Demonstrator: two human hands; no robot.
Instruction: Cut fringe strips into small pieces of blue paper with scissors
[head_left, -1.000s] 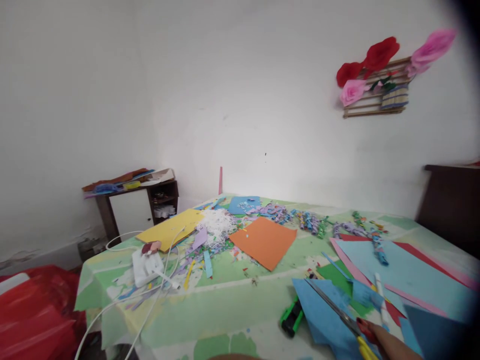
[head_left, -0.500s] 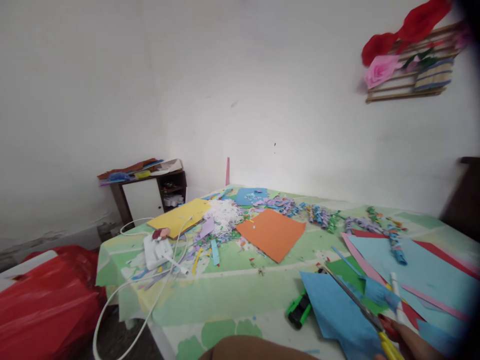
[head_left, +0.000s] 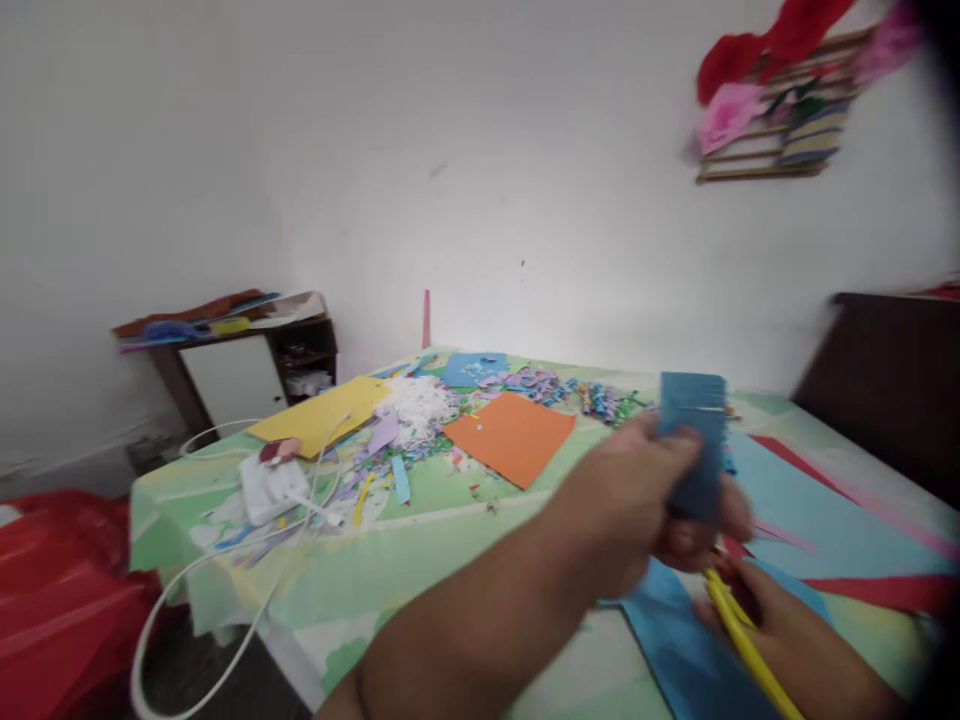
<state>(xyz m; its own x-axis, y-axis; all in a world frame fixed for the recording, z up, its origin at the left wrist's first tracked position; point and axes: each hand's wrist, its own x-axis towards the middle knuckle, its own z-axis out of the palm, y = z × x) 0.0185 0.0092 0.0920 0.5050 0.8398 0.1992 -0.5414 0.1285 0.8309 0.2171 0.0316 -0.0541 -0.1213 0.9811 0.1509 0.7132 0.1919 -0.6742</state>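
My left hand (head_left: 637,482) reaches in from the bottom middle and grips a folded blue paper strip (head_left: 694,395) between thumb and fingers. Small cuts show along the strip's right edge. Below it to the right, my right hand (head_left: 795,630) is closed around scissors (head_left: 742,635) with yellow handles; the blades are hidden behind my left hand. A larger blue paper sheet (head_left: 675,640) lies on the table under both hands.
An orange sheet (head_left: 514,438), a yellow sheet (head_left: 322,415) and white shredded paper (head_left: 418,408) lie on the green tablecloth (head_left: 397,555). A white power strip (head_left: 270,488) with a looping cable sits at the left. Light blue paper (head_left: 832,510) spreads at the right.
My left hand has come into view, holding up the blue strip in front of the scissors. The camera view has shifted right, and the green cutter seen earlier is out of sight.
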